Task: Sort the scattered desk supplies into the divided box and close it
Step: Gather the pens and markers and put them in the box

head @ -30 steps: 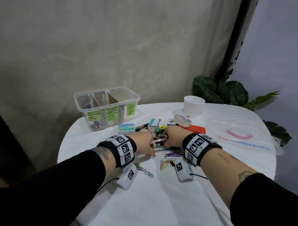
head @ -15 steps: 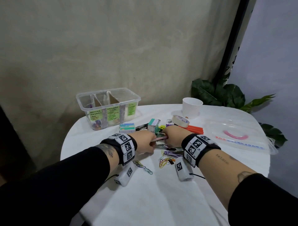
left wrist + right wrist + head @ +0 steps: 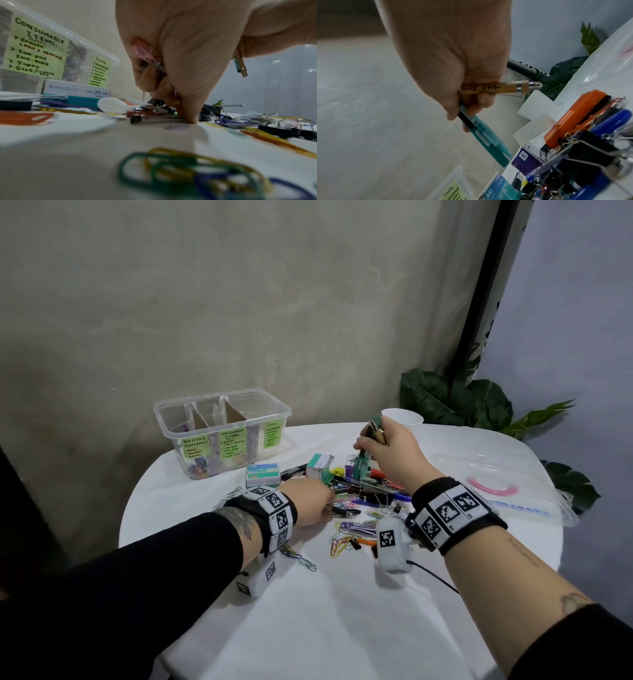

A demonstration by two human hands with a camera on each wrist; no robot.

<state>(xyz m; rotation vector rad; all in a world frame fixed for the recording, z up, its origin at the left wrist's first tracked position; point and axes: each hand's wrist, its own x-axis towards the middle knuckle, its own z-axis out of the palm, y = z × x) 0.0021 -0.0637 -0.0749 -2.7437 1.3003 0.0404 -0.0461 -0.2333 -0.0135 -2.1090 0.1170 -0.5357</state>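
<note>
The clear divided box (image 3: 222, 429) stands open at the far left of the round white desk (image 3: 308, 611), split by upright cardboard dividers into three sections labelled on green notes: writing materials, consumable items and tools. Small coloured bits lie at the bottom of the left section; what they are is hard to tell through the plastic. Its clear lid (image 3: 493, 491) with a pink handle lies flat at the right side of the desk, well apart from the box.

Between box and lid sits the heap of supplies: two staple boxes (image 3: 262, 474), binder clips (image 3: 583, 155), an orange cutter (image 3: 573, 116), blue pens (image 3: 614, 119) and loose paper clips (image 3: 342, 544) toward the near edge. A white paper cup (image 3: 402, 416) stands behind the heap, with a plant (image 3: 479, 409) beyond it.

The right hand (image 3: 390, 453) is raised above the heap, fingers curled round a teal pen (image 3: 481, 135) and a wooden pen (image 3: 501, 87). The teal pen stands nearly upright, one end down toward the heap; the wooden pen crosses it, its metal end sticking out of the fist. The left hand (image 3: 308, 501) rests low on the desk, fingers curled round a pink pen (image 3: 144, 50), one fingertip pressed to the cloth.
</note>
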